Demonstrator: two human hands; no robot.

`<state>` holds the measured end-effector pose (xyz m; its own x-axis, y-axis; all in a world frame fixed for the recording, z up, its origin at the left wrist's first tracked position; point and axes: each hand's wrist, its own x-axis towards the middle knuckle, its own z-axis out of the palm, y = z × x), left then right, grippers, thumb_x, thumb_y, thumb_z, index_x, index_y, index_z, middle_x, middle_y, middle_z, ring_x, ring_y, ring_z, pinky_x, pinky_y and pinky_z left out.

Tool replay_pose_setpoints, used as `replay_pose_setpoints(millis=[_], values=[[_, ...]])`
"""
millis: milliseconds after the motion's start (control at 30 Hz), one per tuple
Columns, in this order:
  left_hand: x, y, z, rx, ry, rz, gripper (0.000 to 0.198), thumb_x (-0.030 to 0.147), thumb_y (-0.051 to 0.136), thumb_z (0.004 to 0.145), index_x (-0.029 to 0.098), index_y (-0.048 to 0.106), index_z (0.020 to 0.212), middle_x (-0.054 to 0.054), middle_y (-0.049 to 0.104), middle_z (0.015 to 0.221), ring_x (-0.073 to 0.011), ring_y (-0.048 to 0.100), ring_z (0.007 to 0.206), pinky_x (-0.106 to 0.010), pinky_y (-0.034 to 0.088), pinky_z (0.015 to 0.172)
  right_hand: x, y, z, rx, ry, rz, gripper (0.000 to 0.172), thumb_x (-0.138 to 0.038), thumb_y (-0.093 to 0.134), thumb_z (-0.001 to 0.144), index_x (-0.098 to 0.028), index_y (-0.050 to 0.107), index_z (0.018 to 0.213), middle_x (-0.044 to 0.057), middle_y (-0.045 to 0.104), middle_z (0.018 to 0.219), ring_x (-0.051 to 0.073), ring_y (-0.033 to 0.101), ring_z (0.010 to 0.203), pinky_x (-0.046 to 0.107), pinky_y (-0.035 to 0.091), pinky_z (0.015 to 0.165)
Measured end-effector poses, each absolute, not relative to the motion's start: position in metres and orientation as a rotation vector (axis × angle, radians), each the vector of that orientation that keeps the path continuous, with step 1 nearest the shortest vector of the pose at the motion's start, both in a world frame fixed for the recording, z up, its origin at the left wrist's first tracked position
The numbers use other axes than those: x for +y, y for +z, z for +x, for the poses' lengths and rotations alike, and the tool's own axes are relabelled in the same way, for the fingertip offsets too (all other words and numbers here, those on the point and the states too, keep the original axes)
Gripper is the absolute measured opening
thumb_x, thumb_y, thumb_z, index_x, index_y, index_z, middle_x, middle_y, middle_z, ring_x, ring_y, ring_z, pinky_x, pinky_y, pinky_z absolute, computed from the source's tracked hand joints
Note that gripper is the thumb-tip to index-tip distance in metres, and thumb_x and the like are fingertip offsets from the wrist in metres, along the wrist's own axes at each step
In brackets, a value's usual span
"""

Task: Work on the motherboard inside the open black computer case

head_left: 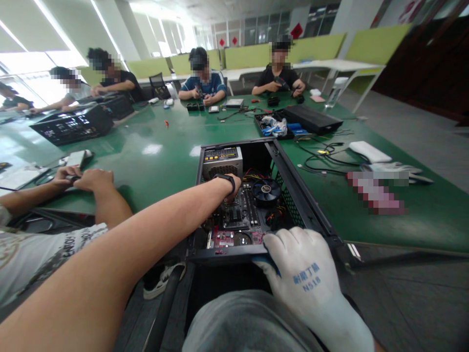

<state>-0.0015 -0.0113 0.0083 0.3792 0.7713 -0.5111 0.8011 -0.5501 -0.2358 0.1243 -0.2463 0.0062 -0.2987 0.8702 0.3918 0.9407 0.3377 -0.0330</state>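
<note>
An open computer case [311,208] lies on its side at the table's front edge, its near end toward my lap. My left hand [234,186], bare with a black wristband, reaches down inside it beside the power supply [224,159]; the fingers are hidden, and I cannot see what they touch. Below sits the motherboard [234,212], with a round cooling fan [266,189] to its right and a red card [223,238] nearer me. My right hand [302,264], in a white glove, is closed over the near edge of the case, thumb beneath.
Right of the case lie black cables [322,156], a white box-like item [370,151] and a white glove [395,171]. A black tray [262,128] stands behind. At left, a neighbouring person's hands [82,178] work close by. Several people sit across the green table [157,132].
</note>
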Motion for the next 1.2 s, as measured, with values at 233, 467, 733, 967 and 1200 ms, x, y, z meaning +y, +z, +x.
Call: replay_pose_setpoints(millis=[233,467,733,967,1200], values=[[-0.0130,0.0132,-0.0006,1.397,-1.001,2.603,0.070,0.036,0.090,0.047,0.011,0.074,0.111,-0.016,0.073,0.110,-0.0309,0.068,0.103,-0.032,0.053,0.091,-0.2457,0.0052,0.1244,-2.265,-0.273,-1.609,0.023,-0.039,0.073,0.074,-0.023,0.061,0.086,0.004,0.059,0.079,0.022,0.043,0.075,0.036,0.020,0.069],[-0.0112,0.0100,-0.0010,1.446,-0.931,2.576,0.060,0.036,0.089,0.049,0.011,0.077,0.102,-0.016,0.075,0.102,-0.0316,0.069,0.099,-0.034,0.054,0.091,-0.2464,0.0043,0.1253,-2.268,-0.272,-1.622,0.023,-0.039,0.071,0.075,-0.023,0.061,0.087,0.003,0.059,0.078,0.022,0.043,0.075,0.035,0.020,0.068],[-0.0076,0.0066,-0.0030,1.402,-0.914,2.600,0.064,0.040,0.088,0.049,0.012,0.076,0.105,-0.015,0.074,0.105,-0.0310,0.068,0.101,-0.032,0.053,0.091,-0.2462,0.0042,0.1244,-2.262,-0.278,-1.629,0.020,-0.039,0.069,0.077,-0.022,0.062,0.087,0.004,0.059,0.077,0.021,0.043,0.074,0.035,0.020,0.068],[-0.0082,0.0093,-0.0026,1.369,-0.953,2.602,0.068,0.038,0.087,0.052,0.009,0.074,0.112,-0.018,0.073,0.108,-0.0317,0.068,0.102,-0.033,0.053,0.090,-0.2461,0.0067,0.1249,-2.256,-0.298,-1.605,0.022,-0.039,0.072,0.074,-0.023,0.061,0.085,0.004,0.057,0.075,0.022,0.041,0.072,0.035,0.020,0.067],[-0.0087,0.0092,-0.0032,1.406,-0.934,2.581,0.064,0.035,0.089,0.050,0.012,0.075,0.108,-0.016,0.073,0.110,-0.0319,0.067,0.104,-0.033,0.053,0.092,-0.2467,0.0071,0.1232,-2.265,-0.281,-1.619,0.023,-0.040,0.071,0.075,-0.023,0.061,0.087,0.004,0.057,0.076,0.022,0.042,0.073,0.035,0.020,0.068]])
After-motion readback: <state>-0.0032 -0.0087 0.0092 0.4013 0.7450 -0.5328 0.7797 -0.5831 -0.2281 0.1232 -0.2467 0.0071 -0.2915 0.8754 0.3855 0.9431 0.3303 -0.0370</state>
